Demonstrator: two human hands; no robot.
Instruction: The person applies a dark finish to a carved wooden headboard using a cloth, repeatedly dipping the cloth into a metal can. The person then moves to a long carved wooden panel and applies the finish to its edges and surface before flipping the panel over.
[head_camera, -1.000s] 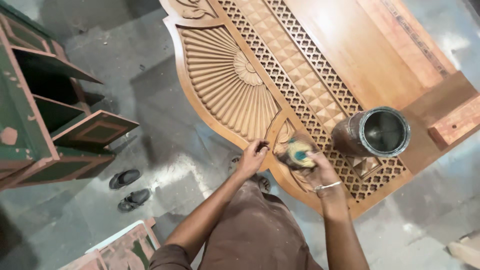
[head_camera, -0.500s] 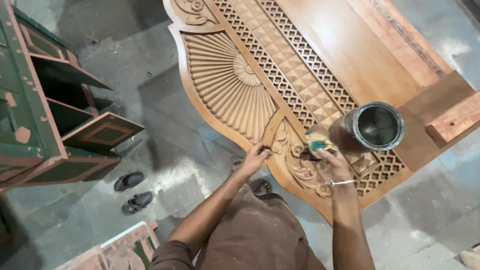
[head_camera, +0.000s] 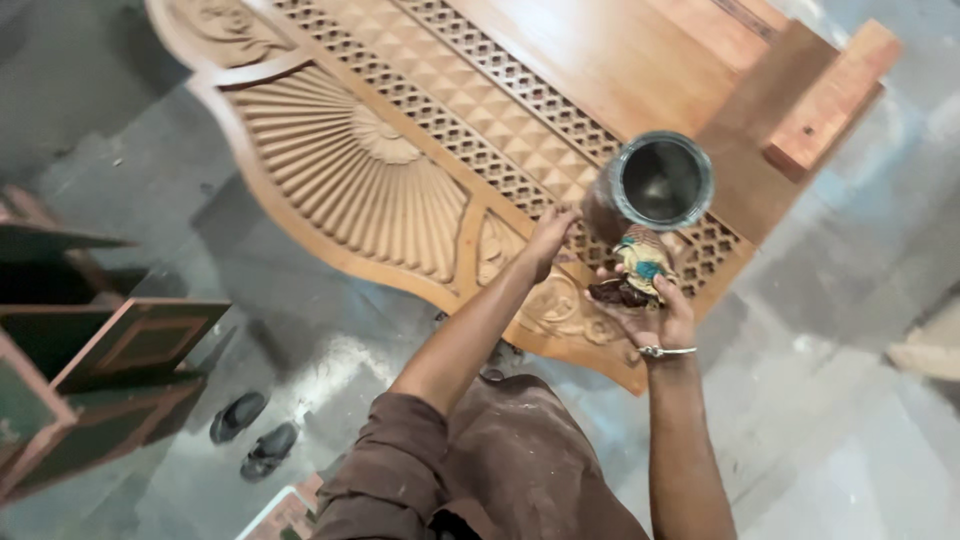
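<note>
1. Carved wooden panel (head_camera: 420, 150): a large piece with a fan-shaped relief, lattice bands and a plain upper field, lying flat above the grey floor (head_camera: 820, 400) and filling the frame from 10 to 2 o'clock.
2. Metal can (head_camera: 655, 190): round, dark inside, open at the top, standing on the panel's lattice at about 1 o'clock from the person's hands.
3. Right hand (head_camera: 650, 305): closed around a stained, multicoloured rag (head_camera: 635, 270), held just at 6 o'clock of the can; a thin bangle (head_camera: 668, 351) circles the wrist.
4. Left hand (head_camera: 550, 235): fingers curled, resting on the carved edge at 9 o'clock of the can; it touches the panel, and whether it grips anything cannot be told.
5. Dark sandals (head_camera: 255, 435): a pair on the floor at 8 o'clock.
6. Green cabinet (head_camera: 90, 360): doors open, at the 9 o'clock edge.
</note>
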